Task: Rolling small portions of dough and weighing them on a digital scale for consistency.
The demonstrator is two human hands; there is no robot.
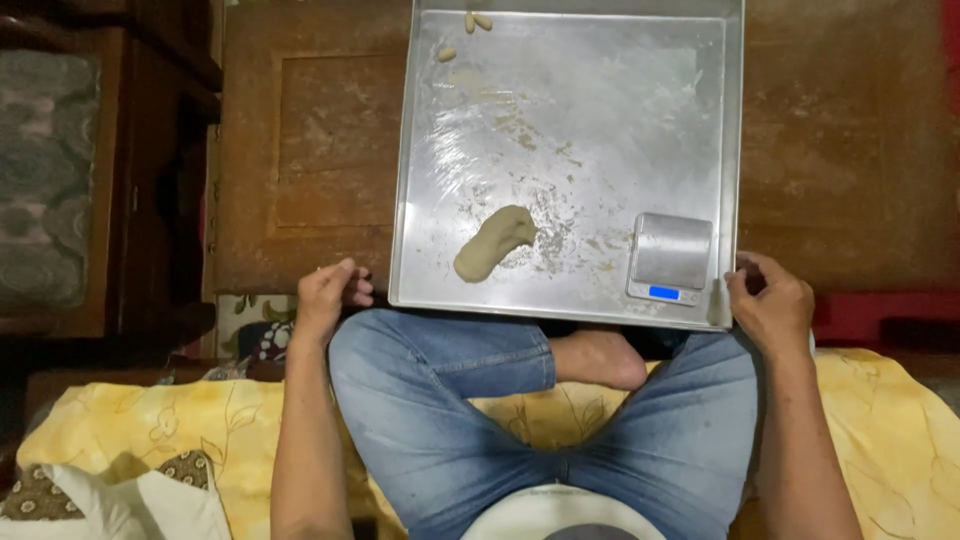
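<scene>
Left hand [325,297] loosely curled just beside the metal tray's [720,120] near left corner, right hand [770,305] gripping its near right corner, dough lump [493,241] lying near-left inside, small digital scale [669,257] near-right inside, small dough pieces [477,21] at far edge, crumbs scattered between.

A single head-worn camera looks almost straight down from above the seated person, close in, facing forward over crossed legs [520,400] toward a metal tray [715,150] on the wooden floor [310,150] ahead
</scene>
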